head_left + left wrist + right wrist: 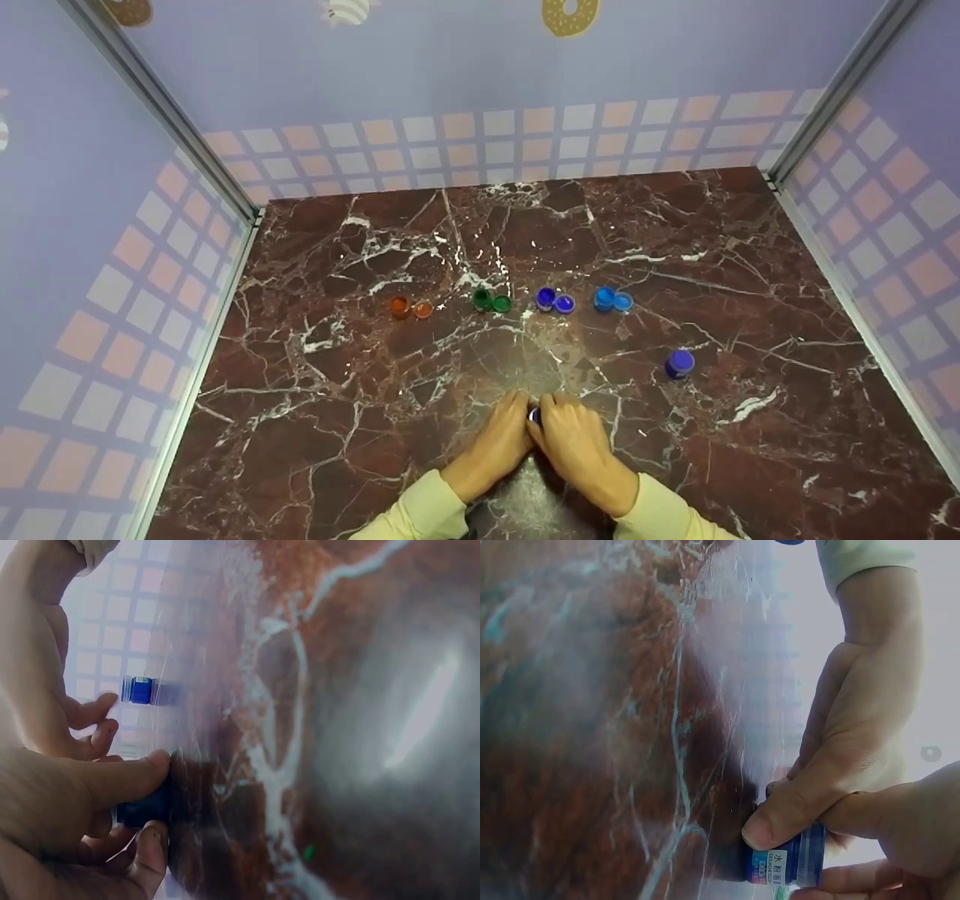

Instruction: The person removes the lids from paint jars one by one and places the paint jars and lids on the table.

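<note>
My left hand [504, 435] could pass left across the table [255, 450]. Ahead, 4 open jars [546, 298] stand in the way, with gaps between; rightward, 1 purple jar [680, 364] does.

Head view looks down from six o'clock toward twelve over the bench [300, 427]; close, sideways wrist views share a jar [772, 865].

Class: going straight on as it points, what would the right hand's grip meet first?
Probably the left hand, across the held jar, since the right hand angles forward and leftward. Beyond, perhaps the open green jar; depth is unclear.
</note>
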`<state>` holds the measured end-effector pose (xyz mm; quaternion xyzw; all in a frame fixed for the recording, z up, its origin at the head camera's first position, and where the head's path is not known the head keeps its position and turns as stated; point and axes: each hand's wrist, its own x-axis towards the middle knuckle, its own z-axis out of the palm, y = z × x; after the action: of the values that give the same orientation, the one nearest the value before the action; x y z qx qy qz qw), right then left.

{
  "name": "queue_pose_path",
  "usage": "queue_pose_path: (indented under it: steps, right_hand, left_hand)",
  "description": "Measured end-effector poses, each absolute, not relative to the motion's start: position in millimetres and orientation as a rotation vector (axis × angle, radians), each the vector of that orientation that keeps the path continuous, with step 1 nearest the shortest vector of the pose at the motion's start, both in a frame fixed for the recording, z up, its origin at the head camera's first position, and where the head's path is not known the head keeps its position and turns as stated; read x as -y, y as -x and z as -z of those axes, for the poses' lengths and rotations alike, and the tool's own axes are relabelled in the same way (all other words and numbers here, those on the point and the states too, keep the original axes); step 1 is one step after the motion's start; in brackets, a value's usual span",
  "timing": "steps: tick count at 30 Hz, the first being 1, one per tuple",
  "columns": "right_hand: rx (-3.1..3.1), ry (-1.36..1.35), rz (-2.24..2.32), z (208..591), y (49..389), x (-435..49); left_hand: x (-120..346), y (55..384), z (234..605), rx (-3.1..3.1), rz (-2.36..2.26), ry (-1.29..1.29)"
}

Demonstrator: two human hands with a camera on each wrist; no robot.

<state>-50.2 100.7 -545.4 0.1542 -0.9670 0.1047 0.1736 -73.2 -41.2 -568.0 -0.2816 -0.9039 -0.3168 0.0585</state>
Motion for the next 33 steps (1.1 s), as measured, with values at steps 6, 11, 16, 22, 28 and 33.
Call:
queue_pose_path:
  steps: [6,11,16,22,28,33]
  right_hand:
    - [2.736,-0.563,-0.418,544,51,-107]
    - [2.71,-0.712,-0.43,545,55,-115]
    - [2.654,-0.87,-0.416,546,60,-122]
    - [2.645,-1.055,-0.389,541,68,-130]
    - [2.582,-1.248,-0.343,539,72,-133]
    - [2.528,-1.336,-0.377,542,74,-135]
  left_hand:
    - [42,76,569,2.771,0.968,0.852]
    - [44,77,570,2.779,0.984,0.865]
    - [46,79,570,2.77,1.066,0.879]
    - [47,81,569,2.79,1.075,0.901]
    - [48,82,569,2.808,1.125,0.898]
    - [48,81,570,2.799,1.156,0.896]
